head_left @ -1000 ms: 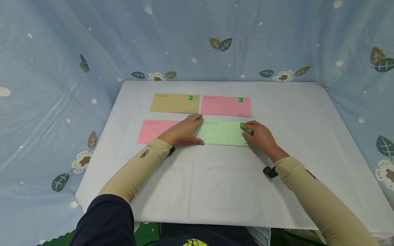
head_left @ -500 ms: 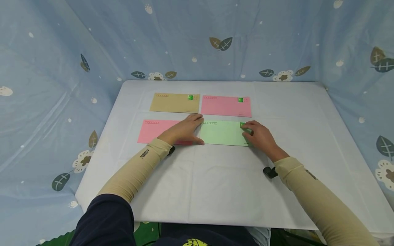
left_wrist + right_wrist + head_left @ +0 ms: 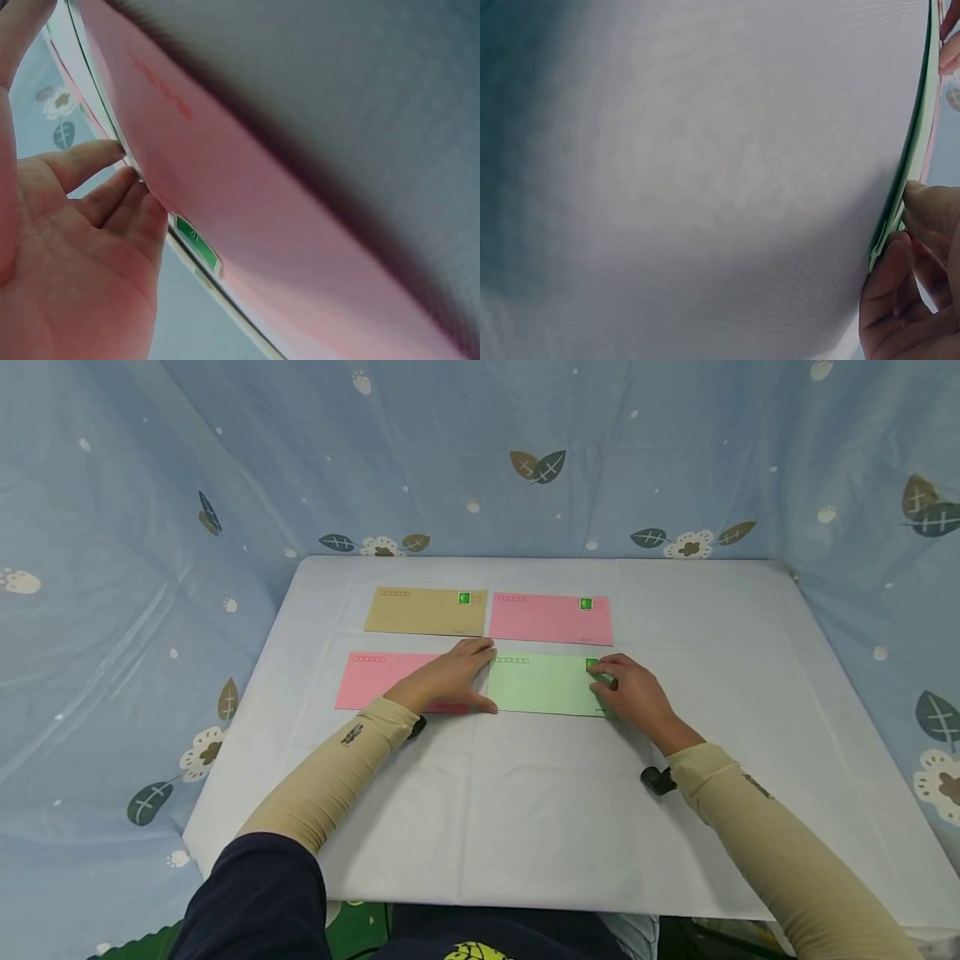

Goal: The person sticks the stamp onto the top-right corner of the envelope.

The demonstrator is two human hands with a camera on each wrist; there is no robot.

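In the head view, a green envelope [image 3: 543,685] lies flat with a green stamp [image 3: 590,665] at its upper right corner. My right hand [image 3: 636,693] touches this corner; its fingertips partly cover the stamp, and the thumb sits lower, apart from the index finger. Spread over the right part of the near pink envelope [image 3: 378,679], my left hand [image 3: 450,677] reaches the green envelope's left edge with its fingertips and thumb. The left wrist view shows a stamp [image 3: 196,244] on the pink envelope, close to the fingers. The green envelope appears edge-on in the right wrist view.
Behind lie a tan envelope [image 3: 425,612] and another pink envelope [image 3: 551,619], each bearing a green stamp. A white cloth covers the table [image 3: 555,827]. Blue patterned curtain [image 3: 472,435] hangs around the back and sides.
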